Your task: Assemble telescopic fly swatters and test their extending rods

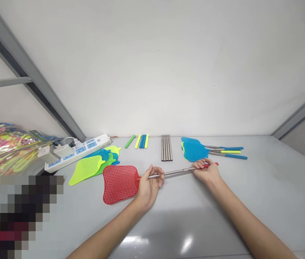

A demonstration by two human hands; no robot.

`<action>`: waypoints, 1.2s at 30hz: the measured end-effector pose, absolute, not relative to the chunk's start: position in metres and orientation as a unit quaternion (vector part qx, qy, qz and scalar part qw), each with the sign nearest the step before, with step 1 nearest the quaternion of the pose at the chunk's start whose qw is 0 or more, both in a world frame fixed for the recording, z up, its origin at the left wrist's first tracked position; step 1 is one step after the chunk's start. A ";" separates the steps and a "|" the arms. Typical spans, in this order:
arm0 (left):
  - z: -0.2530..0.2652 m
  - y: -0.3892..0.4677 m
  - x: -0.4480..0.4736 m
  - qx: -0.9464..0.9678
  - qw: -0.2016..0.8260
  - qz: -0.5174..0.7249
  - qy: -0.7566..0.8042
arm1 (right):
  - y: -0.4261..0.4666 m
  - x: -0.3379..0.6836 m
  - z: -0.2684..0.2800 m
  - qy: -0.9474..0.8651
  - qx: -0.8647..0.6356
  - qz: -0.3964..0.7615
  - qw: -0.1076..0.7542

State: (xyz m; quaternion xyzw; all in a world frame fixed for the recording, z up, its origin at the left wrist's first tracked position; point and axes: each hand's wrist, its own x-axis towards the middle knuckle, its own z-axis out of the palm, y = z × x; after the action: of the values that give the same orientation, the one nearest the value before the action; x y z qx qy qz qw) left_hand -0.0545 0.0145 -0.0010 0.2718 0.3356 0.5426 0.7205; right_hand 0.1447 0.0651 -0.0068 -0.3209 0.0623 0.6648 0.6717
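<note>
A red fly swatter with a telescopic metal rod is held across the table in both hands. My left hand is closed around the rod near the red perforated head. My right hand grips the red handle at the rod's other end, and the rod is drawn out between the hands. Just beyond the right hand lies a pile of blue and yellow-green fly swatters with metal rods and blue or yellow handles. Behind the left hand are several loose metal rods in a row.
Loose swatter heads in yellow-green, green and blue lie at left. Loose handle grips in green, yellow and blue sit near the wall. A white power strip with plugs and clear-bagged colourful items are farther left. The grey table meets a wall.
</note>
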 end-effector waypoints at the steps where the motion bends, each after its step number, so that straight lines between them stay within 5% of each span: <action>1: -0.001 0.015 -0.055 0.270 0.719 0.544 0.338 | 0.065 0.144 -0.007 0.065 -0.321 0.665 0.672; 36: 0.004 0.020 -0.057 0.312 0.676 0.573 0.343 | 0.063 0.140 -0.003 0.113 -0.331 0.664 0.661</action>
State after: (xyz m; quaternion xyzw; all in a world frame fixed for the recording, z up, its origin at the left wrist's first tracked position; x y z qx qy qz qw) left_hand -0.0574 0.0197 0.0043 0.3117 0.3429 0.5734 0.6756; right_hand 0.1402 0.0631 -0.0028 -0.3313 0.1125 0.6638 0.6610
